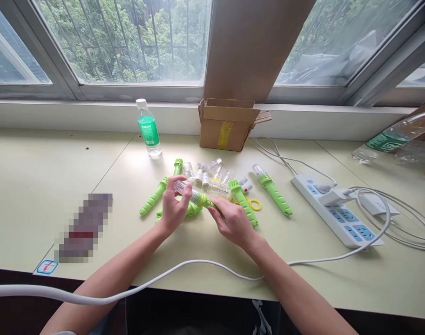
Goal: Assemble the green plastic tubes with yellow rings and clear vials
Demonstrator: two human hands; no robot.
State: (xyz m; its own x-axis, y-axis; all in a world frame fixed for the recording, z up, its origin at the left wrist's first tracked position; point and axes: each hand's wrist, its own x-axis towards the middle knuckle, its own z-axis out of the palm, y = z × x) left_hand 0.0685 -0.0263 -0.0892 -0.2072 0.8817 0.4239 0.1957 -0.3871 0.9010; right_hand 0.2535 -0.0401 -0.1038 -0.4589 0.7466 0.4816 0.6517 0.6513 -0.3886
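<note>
Between my two hands is a small flashlight (200, 199) with a clear ribbed head, a yellow ring and a green handle. My left hand (174, 207) is closed around the clear head, thumb on top. The green handle end is gripped by my right hand (235, 221), which hides most of it. Several green handles lie about, one (153, 199) left of my left hand and another (243, 202) just beyond my right hand. Behind my hands sits a cluster of clear caps (217, 179), some with white ends. A yellow ring (255, 204) lies on the table.
An assembled green flashlight (273, 190) lies to the right, near a white power strip (333, 211) with plugs. A white cable (198, 262) crosses over my forearms. A water bottle (149, 130) and a cardboard box (226, 125) stand at the back. Another bottle (390, 139) leans far right.
</note>
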